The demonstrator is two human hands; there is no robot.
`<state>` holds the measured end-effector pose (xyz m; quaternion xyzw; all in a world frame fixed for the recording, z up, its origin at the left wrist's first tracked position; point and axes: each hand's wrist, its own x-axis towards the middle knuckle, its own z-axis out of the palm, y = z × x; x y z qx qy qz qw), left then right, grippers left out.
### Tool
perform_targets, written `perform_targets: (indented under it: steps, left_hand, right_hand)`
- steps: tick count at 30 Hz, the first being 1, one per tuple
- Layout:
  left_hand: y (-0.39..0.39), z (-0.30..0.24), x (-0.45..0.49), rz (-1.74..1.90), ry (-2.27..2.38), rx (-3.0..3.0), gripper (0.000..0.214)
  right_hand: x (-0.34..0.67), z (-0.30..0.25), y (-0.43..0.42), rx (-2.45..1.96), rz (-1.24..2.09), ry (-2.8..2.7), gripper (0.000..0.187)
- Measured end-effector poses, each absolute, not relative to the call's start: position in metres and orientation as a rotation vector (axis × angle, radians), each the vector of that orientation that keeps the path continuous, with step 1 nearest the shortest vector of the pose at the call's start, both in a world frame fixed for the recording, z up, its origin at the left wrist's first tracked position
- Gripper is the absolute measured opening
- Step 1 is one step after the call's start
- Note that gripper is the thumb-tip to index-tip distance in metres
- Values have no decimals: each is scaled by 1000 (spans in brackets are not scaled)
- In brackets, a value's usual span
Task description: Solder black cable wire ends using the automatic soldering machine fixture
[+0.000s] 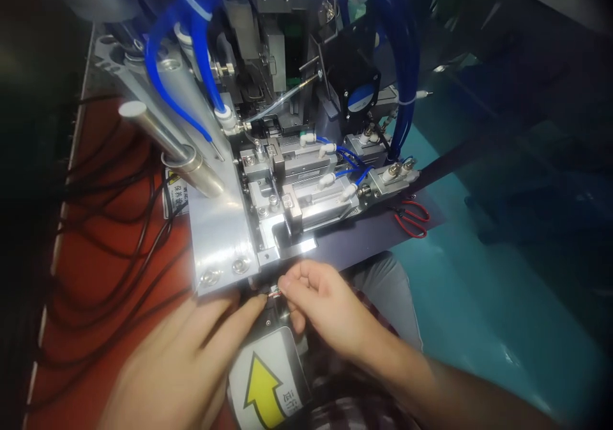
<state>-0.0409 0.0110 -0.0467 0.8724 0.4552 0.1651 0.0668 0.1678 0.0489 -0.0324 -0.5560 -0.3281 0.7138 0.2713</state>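
Hands meet at the near edge of the metal plate (218,238), just below its two bolts. The left hand (191,353) reaches in from the near left, forefinger stretched out and touching a small part (274,294) with a red glint; whether it grips, I cannot tell. The right hand (325,308) is curled, thumb and forefinger pinching that part from the right. Its long axis is too small to read. A yellow arrow label (263,385) lies just nearer, and red-handled snips (412,216) lie well off right.
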Motion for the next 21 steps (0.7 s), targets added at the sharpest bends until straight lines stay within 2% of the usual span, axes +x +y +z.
perform_targets:
  steps: [8,14,18,21]
  left_hand:
    - [14,-37,-32,130,1432,2798,63]
    - [22,-34,-30,194,1342,2893,55]
    - [26,-32,-33,292,1308,2883,48]
    - [28,-29,-34,477,1292,2752,36]
  right_hand:
    - [173,-37,45,-1399,1821,-1012,24]
    - [167,-42,39,-1489,1614,-1162,16]
    - [163,-44,41,-1479,1693,-1060,21]
    - [167,-41,43,-1402,1794,-1018,21]
